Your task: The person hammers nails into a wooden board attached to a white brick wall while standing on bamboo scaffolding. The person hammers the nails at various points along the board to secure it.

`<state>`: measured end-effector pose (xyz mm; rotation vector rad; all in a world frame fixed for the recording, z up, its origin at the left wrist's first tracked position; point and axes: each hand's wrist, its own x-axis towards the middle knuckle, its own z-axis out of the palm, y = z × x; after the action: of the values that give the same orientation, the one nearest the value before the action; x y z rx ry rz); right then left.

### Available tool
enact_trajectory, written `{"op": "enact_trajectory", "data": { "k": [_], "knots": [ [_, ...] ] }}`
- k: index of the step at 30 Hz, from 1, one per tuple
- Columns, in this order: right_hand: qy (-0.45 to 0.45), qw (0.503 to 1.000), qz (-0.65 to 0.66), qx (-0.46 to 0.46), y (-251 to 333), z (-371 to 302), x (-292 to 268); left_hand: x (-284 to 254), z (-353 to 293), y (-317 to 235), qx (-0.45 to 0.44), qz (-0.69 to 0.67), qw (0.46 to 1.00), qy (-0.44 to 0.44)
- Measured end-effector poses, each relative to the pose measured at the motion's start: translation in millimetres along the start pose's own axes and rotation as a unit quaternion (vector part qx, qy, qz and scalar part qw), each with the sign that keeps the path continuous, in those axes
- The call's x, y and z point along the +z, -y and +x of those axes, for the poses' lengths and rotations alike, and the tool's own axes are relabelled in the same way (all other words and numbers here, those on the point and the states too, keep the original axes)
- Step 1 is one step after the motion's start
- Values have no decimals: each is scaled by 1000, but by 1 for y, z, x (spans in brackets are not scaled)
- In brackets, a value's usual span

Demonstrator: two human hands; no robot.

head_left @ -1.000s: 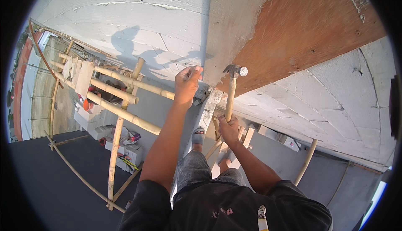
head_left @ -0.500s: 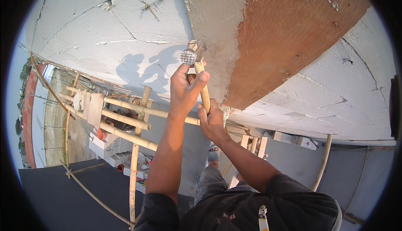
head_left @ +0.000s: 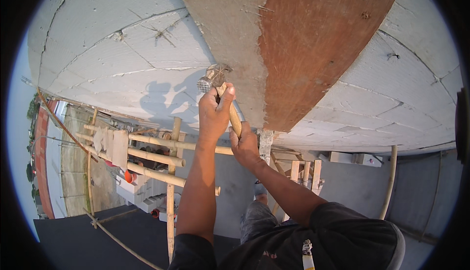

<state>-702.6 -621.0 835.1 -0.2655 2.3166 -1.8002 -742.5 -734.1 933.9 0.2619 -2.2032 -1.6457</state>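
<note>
White block wall (head_left: 122, 49) with a plastered column (head_left: 230, 30) above bamboo scaffolding (head_left: 171, 172): left hand (head_left: 215, 113) fingers wrap the wooden handle near the hammer (head_left: 215, 86) head, which meets the column edge, right hand (head_left: 245, 145) gripping lower down

a sunlit wall of large white blocks with thin grey joints (head_left: 122, 49) carries a wide vertical strip of grey and reddish-brown render (head_left: 303, 49), while pale bamboo scaffold poles (head_left: 156, 157) cross far above stacked white blocks (head_left: 139, 196) and a dark flat roof (head_left: 73, 235).
</note>
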Motion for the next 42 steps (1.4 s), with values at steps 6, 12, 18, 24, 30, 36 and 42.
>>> {"op": "enact_trajectory", "data": {
  "k": [6, 12, 18, 24, 30, 36, 42],
  "knots": [
    [-3, 1000, -6, -12, -7, -1, 3, -1, -2, 0, -7, 18, 1000, 17],
    [22, 999, 12, -22, -11, 1, 13, 4, -1, -8, -4, 81, 996, 31],
    [70, 996, 0, 50, 26, -18, 1, 1, 5, -15, -5, 123, 992, 12],
    [66, 996, 57, 7, 17, -18, -6, -1, 13, -10, -16, 125, 991, 39],
    [69, 995, 72, 26, -39, -24, 12, 13, 10, -3, 40, 176, 984, 10],
    [82, 989, 97, 82, 2, -51, 17, 3, 19, -12, -40, 192, 980, 30],
    [111, 978, 104, 139, 32, -63, 7, 7, 26, -1, -102, 0, 995, 16]
  ]
}}
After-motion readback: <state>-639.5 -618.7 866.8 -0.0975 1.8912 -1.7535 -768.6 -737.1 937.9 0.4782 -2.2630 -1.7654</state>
